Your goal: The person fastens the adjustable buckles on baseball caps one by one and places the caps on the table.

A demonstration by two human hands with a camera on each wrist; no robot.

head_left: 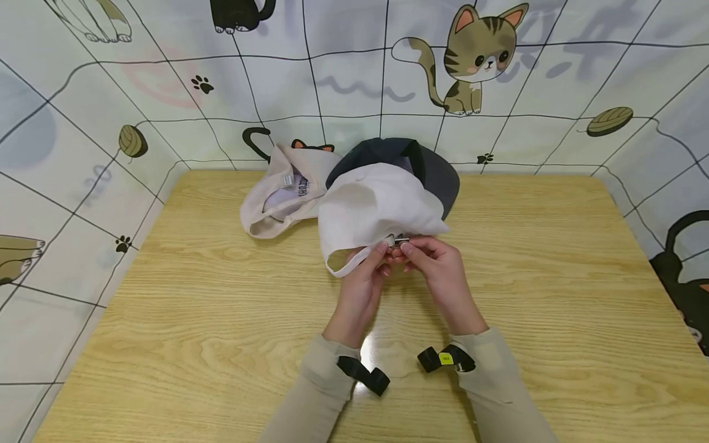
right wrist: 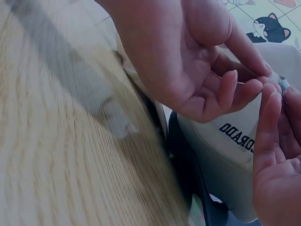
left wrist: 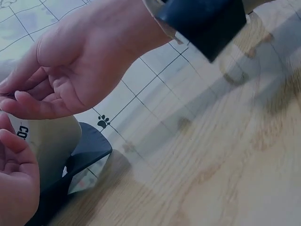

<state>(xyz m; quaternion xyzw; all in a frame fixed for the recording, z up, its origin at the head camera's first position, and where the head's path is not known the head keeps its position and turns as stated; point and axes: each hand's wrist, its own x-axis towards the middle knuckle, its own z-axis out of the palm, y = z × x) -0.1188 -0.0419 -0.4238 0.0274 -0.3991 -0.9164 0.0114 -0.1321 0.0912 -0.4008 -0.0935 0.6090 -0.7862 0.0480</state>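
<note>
Working on white cap (head_left: 376, 197), centre of frame: pinching strap (head_left: 354, 263) with left hand (head_left: 361, 283), metal buckle (head_left: 397, 240), apparently, with right hand (head_left: 445, 274). Keep strap flat, buckle square; ease along gently, without twisting.

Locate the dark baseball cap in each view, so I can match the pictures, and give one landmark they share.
Head: dark baseball cap, just above centre, partly behind the white baseball cap.
Left wrist: lower left, only partly visible.
Right wrist: bottom, right of centre, only partly visible.
Shared landmark: wood-grain tabletop.
</note>
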